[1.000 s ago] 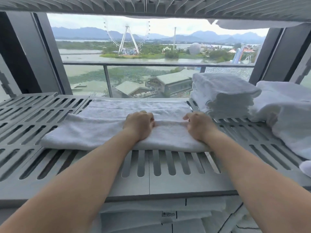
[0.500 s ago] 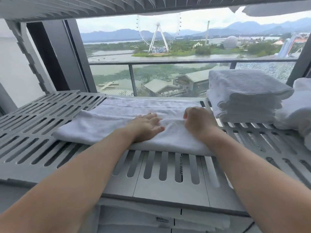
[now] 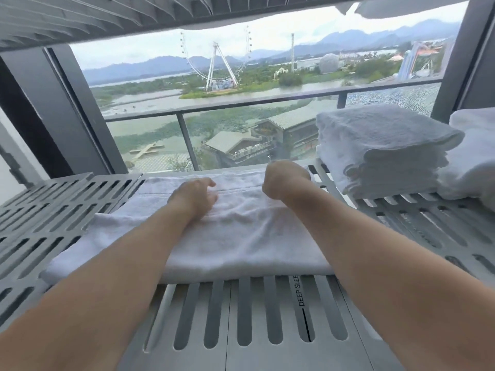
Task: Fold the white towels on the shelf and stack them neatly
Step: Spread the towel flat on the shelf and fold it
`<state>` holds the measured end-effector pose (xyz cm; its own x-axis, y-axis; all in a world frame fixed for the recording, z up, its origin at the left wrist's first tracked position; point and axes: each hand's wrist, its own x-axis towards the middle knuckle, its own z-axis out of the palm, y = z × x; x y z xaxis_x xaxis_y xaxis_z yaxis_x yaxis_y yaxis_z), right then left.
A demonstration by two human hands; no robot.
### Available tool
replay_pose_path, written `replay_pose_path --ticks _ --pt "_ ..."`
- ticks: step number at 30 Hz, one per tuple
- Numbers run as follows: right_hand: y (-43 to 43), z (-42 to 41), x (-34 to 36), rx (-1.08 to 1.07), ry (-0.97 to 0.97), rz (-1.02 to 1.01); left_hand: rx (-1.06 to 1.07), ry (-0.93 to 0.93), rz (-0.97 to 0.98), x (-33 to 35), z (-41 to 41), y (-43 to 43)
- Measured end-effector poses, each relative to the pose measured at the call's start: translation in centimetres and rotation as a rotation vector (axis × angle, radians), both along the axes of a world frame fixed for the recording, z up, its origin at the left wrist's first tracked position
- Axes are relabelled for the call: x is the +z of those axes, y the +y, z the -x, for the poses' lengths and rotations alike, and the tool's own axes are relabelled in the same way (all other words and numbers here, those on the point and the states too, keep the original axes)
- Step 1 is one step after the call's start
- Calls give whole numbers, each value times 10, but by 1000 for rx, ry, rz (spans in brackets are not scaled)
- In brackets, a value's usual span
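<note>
- Towel (image 3: 241, 236) lies part-folded on the slatted shelf (image 3: 267, 317), centre frame; folded stack (image 3: 380, 145) sits to its right.
- Left hand (image 3: 192, 196): on the towel's middle, fingers curled, bunching cloth.
- Right hand (image 3: 285, 180): at the towel's far edge, wrist bent, fist-like; fingers hidden, grip unclear.

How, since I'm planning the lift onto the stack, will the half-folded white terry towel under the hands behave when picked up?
Probably floppy: the half-folded white terry towel creases beside the left hand, so unsupported ends should sag. Likely light for its bulk, judging by its fluffy pile. It seems unlikely to slide freely on the slotted grey shelf.
</note>
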<state>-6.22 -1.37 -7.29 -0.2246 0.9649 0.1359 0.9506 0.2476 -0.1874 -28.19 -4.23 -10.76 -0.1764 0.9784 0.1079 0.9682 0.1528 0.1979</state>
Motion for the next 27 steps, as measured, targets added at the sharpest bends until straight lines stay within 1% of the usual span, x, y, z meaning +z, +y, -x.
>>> replay_pose_path --ticks 2,4,6,8,10,12,14,18,20,22,25,27 --pt "10 10 5 -24 -23 10 -30 4 70 -7 10 17" --pt "21 20 7 -17 -52 7 -52 -3 87 -13 17 32" --pt "35 29 4 14 -115 20 -59 59 68 -14 24 45" --pt "48 35 -1 35 -175 90 -68 114 44 -12 29 56" --pt "59 37 -7 15 -177 145 -87 145 33 -9 34 64" --pt "66 38 -14 -16 -167 147 -106 164 -17 -8 38 72" --pt "74 40 -21 -22 -188 130 -105 144 -71 -7 42 77" --pt "85 39 -23 -26 -254 118 -65 155 -97 -5 45 86" --pt "89 37 -24 -34 -224 113 -85 144 -114 -5 47 89" --pt "90 35 -29 -30 -155 89 -117 124 -131 -7 50 89" --pt "92 31 -36 -5 -54 22 -142 161 -158 -11 53 86" --pt "93 31 -37 -9 -39 -9 -161 138 -157 -11 57 84"
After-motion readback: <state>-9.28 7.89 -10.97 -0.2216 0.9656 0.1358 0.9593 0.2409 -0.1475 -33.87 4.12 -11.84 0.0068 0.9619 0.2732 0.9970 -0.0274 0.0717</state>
